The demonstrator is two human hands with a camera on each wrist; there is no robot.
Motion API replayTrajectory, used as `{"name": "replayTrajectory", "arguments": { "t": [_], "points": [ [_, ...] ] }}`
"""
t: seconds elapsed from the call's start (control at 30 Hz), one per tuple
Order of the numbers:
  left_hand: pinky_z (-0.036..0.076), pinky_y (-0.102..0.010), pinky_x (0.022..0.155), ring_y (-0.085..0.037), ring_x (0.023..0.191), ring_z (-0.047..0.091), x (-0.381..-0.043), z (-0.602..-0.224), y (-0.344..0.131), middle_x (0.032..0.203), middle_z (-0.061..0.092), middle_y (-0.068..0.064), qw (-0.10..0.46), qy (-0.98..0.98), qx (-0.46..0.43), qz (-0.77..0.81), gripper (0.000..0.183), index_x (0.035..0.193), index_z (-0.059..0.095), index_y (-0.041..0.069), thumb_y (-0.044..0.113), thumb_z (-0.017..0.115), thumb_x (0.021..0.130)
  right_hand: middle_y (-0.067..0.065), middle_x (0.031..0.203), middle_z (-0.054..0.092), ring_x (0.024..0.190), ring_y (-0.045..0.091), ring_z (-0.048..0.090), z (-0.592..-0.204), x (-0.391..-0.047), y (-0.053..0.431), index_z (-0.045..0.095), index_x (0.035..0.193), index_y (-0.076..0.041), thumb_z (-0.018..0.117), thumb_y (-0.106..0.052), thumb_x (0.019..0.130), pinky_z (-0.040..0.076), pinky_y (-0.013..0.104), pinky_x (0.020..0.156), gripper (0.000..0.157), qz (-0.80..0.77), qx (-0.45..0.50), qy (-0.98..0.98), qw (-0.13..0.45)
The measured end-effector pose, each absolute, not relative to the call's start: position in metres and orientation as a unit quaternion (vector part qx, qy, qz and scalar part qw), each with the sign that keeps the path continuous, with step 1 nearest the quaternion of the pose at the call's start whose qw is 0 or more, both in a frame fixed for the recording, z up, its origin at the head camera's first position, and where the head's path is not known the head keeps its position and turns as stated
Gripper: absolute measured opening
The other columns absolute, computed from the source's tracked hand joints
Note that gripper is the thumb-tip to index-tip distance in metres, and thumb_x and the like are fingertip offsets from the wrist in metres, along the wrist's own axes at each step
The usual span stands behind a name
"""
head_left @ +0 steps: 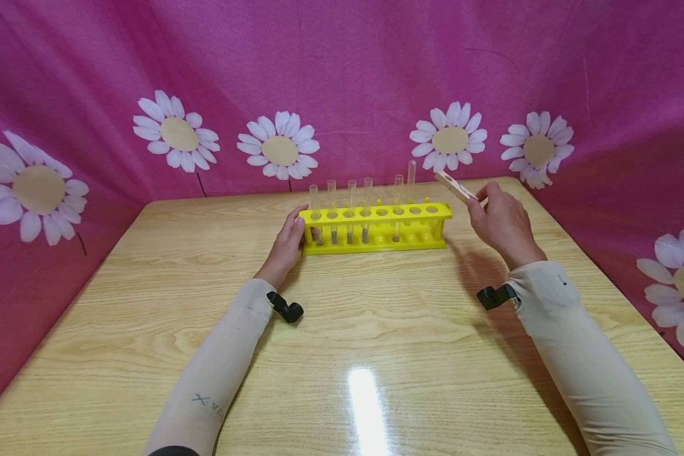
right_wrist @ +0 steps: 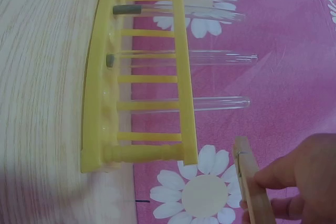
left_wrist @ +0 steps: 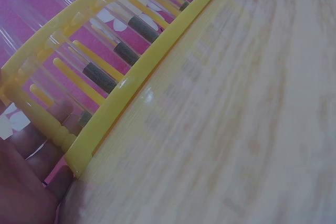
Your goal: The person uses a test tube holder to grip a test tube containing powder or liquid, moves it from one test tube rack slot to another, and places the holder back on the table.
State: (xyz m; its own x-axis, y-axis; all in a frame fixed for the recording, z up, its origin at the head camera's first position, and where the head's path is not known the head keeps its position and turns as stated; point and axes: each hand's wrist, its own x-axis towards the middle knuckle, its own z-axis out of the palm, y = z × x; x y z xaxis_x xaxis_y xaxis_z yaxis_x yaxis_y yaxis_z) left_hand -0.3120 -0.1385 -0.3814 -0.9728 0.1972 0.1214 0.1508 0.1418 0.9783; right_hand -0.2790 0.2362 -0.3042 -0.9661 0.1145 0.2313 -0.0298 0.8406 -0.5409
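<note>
A yellow test tube rack [head_left: 376,249] stands at the far part of the table. My left hand [head_left: 287,240] holds its left end, with the thumb at the front and fingers [left_wrist: 31,142] behind the end post. Several clear test tubes [head_left: 351,196] stand in its holes, dark grey material at their bottoms. One bare tube [right_wrist: 226,102] sits upside down on a back peg toward the right. To the right of the rack, my right hand [head_left: 504,221] pinches a wooden test tube clamp [head_left: 455,186]. The clamp's tip points at the bare tube, apart from it.
A pink curtain [head_left: 353,82] with white daisies hangs right behind the table and along both sides. The wood-grain table [head_left: 296,380] stretches from the rack toward me, with a bright light reflection near its front.
</note>
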Motion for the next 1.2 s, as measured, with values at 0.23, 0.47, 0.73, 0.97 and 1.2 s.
{"name": "replayTrajectory", "arguments": {
  "t": [0.23,0.47,0.73,0.97,1.2],
  "points": [
    [0.024,-0.046,0.112,-0.026,0.123,0.037,-0.306,-0.375,-0.137,0.137,0.04,-0.019,0.019,0.759,0.112,0.641,0.048,0.153,0.023,0.017,0.032,0.023,0.107,0.019,0.093,0.055,0.083,0.035,0.046,-0.306,-0.281,0.238,0.049,0.117,-0.002,0.05,-0.026,0.101,0.032,0.05,0.077,0.029,0.275,-0.033,-0.952,0.132],
    [0.025,-0.047,0.112,-0.026,0.124,0.036,-0.307,-0.376,-0.138,0.143,0.037,-0.016,0.015,0.755,0.122,0.645,0.048,0.152,0.024,0.016,0.032,0.025,0.107,0.02,0.094,0.06,0.09,0.038,0.048,-0.307,-0.283,0.24,0.053,0.117,-0.005,0.054,-0.027,0.1,0.026,0.057,0.083,0.029,0.277,-0.04,-0.951,0.133],
    [0.024,-0.048,0.113,-0.026,0.124,0.036,-0.307,-0.377,-0.137,0.142,0.037,-0.016,0.014,0.758,0.117,0.642,0.048,0.153,0.023,0.016,0.03,0.024,0.107,0.02,0.098,0.057,0.083,0.035,0.048,-0.308,-0.283,0.242,0.054,0.118,-0.005,0.055,-0.031,0.099,0.04,0.044,0.071,0.032,0.298,-0.054,-0.948,0.102],
    [0.026,-0.046,0.112,-0.027,0.124,0.038,-0.306,-0.376,-0.137,0.14,0.039,-0.017,0.017,0.76,0.111,0.641,0.048,0.153,0.024,0.017,0.033,0.025,0.107,0.02,0.096,0.056,0.077,0.033,0.049,-0.308,-0.282,0.242,0.057,0.115,-0.003,0.057,-0.031,0.098,0.046,0.033,0.053,0.033,0.304,-0.069,-0.947,0.082],
    [0.027,-0.042,0.111,-0.025,0.121,0.039,-0.327,-0.402,-0.142,0.135,0.043,-0.014,-0.001,0.758,0.116,0.642,0.05,0.151,0.027,0.027,0.045,0.026,0.104,0.02,0.096,0.058,0.078,0.033,0.051,-0.309,-0.283,0.243,0.058,0.112,-0.001,0.058,-0.031,0.097,0.048,0.035,0.055,0.033,0.297,-0.065,-0.95,0.065]
  ]
}}
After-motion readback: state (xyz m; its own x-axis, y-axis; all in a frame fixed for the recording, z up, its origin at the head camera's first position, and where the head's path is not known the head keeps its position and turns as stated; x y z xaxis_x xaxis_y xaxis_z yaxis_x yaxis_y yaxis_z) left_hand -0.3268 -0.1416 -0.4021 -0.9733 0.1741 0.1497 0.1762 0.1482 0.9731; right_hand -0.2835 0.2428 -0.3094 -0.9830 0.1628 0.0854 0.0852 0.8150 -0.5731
